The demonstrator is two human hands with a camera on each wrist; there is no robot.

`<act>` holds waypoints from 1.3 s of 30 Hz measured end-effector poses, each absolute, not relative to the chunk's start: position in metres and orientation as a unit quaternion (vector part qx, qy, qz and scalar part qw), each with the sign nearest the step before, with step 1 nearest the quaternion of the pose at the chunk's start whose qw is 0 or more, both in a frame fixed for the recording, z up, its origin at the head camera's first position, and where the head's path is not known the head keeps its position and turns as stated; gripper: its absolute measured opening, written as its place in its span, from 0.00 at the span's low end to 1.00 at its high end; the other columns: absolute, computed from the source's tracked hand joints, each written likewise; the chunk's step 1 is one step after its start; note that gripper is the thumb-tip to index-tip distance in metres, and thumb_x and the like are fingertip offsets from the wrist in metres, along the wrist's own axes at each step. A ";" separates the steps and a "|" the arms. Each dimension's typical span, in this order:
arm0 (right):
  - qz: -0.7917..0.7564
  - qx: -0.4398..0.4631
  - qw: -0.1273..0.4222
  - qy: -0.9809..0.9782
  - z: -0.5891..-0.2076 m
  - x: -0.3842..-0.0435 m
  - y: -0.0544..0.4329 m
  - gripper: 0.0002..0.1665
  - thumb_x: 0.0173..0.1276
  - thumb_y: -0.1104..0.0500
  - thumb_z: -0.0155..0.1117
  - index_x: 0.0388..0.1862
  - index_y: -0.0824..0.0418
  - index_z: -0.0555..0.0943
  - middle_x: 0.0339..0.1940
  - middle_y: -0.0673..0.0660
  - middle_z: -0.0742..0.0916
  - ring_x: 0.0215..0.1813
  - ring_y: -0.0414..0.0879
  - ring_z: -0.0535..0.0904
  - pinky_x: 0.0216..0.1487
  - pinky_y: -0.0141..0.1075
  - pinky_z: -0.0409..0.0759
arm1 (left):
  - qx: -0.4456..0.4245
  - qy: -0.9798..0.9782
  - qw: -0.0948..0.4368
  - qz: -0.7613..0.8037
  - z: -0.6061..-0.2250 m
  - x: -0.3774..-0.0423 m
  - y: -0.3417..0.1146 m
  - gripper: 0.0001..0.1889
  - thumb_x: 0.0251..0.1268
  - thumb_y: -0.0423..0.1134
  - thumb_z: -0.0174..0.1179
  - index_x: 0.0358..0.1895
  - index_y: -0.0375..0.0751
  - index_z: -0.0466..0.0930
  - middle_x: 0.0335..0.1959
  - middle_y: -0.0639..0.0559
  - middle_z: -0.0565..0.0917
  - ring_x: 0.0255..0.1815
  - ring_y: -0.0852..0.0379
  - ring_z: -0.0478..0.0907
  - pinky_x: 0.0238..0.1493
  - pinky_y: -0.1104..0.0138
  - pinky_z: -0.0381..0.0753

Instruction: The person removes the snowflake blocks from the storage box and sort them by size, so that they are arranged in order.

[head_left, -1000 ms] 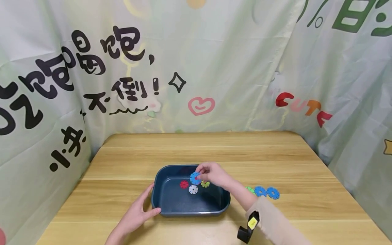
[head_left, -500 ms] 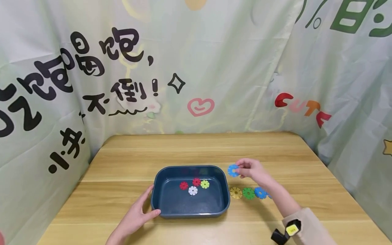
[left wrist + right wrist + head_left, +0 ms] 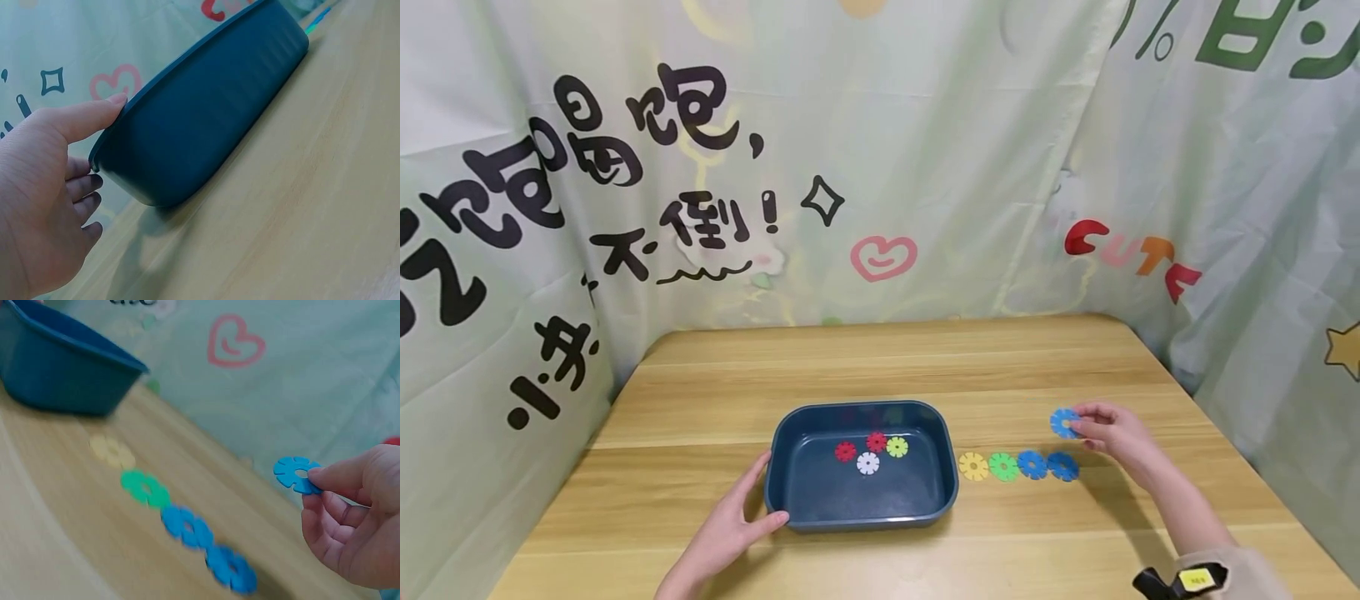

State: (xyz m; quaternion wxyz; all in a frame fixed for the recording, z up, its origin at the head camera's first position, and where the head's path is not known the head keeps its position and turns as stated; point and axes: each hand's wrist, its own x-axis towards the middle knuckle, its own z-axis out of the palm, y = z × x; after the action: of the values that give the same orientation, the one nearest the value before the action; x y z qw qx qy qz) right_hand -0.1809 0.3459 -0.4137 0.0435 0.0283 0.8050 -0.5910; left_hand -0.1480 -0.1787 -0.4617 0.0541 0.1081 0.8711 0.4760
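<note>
The right hand [image 3: 1112,432] pinches a blue snowflake disc [image 3: 1063,422] above the table [image 3: 1075,358], just beyond a row of four discs [image 3: 1018,466]; the left hand [image 3: 730,525], fingers relaxed, steadies the dark blue tray [image 3: 790,500].

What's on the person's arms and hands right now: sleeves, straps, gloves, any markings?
Both hands are bare, no gloves or rings visible. The right hand comes out of a beige sleeve, with a black strap at the wrist bearing a small yellow tag. The left hand shows no sleeve or strap in view.
</note>
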 end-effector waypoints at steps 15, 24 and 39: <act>-0.496 0.110 0.091 0.856 -0.445 -0.166 0.385 0.22 0.64 0.60 0.61 0.46 0.79 0.72 0.29 0.48 0.82 0.30 0.38 0.76 0.31 0.32 0.78 | 0.109 0.868 0.056 0.481 -0.461 -0.149 -0.179 0.44 0.54 0.47 0.67 0.72 0.44 0.52 0.71 0.38 0.55 0.69 0.34 0.51 0.60 0.35 0.52; -0.429 0.100 0.068 0.895 -0.450 -0.168 0.382 0.17 0.63 0.63 0.60 0.42 0.78 0.74 0.28 0.52 0.80 0.28 0.44 0.72 0.27 0.33 0.75 | 0.107 0.871 0.059 0.475 -0.461 -0.149 -0.179 0.44 0.54 0.48 0.66 0.72 0.44 0.53 0.71 0.37 0.56 0.69 0.34 0.52 0.60 0.35 0.52; -0.416 0.077 0.047 0.905 -0.442 -0.171 0.377 0.18 0.64 0.63 0.58 0.43 0.79 0.73 0.34 0.59 0.82 0.32 0.45 0.76 0.30 0.33 0.78 | 0.111 0.870 0.055 0.477 -0.461 -0.148 -0.180 0.44 0.54 0.47 0.66 0.72 0.42 0.53 0.70 0.36 0.56 0.69 0.33 0.52 0.60 0.35 0.52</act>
State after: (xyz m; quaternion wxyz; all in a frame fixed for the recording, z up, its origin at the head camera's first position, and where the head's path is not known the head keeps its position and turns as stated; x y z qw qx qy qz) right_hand -0.1711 0.3771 -0.4425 0.0472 0.0768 0.9049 -0.4160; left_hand -0.1477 -0.1797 -0.4609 0.0552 0.1114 0.8698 0.4775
